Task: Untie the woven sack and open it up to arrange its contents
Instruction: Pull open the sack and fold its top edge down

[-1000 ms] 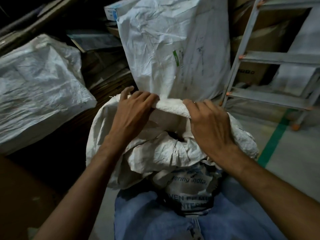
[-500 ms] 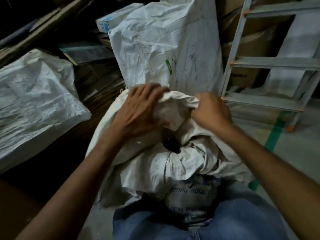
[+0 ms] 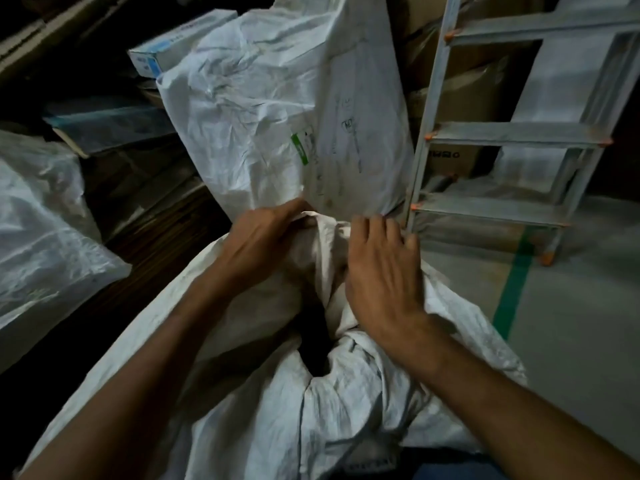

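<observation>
A white woven sack [image 3: 346, 403] fills the lower middle of the head view, crumpled, with a dark opening at its mouth. My left hand [image 3: 263, 237] grips the far edge of the sack's mouth, fingers curled over the fabric. My right hand [image 3: 377, 271] lies on the right side of the mouth with its fingers fairly straight, pressing the fabric down. What is inside the sack is hidden in the dark opening.
A tall white sack [image 3: 277, 109] stands just behind. Another white sack [image 3: 45, 237] lies at the left. A metal stepladder [image 3: 502, 133] stands at the right on a grey floor with a green stripe [image 3: 512, 289]. Cardboard boxes [image 3: 457, 98] stack behind.
The sack now fills more of the view and its mouth gapes wider. My right hand has let go of the bunched edge and now lies flat on the fabric.
</observation>
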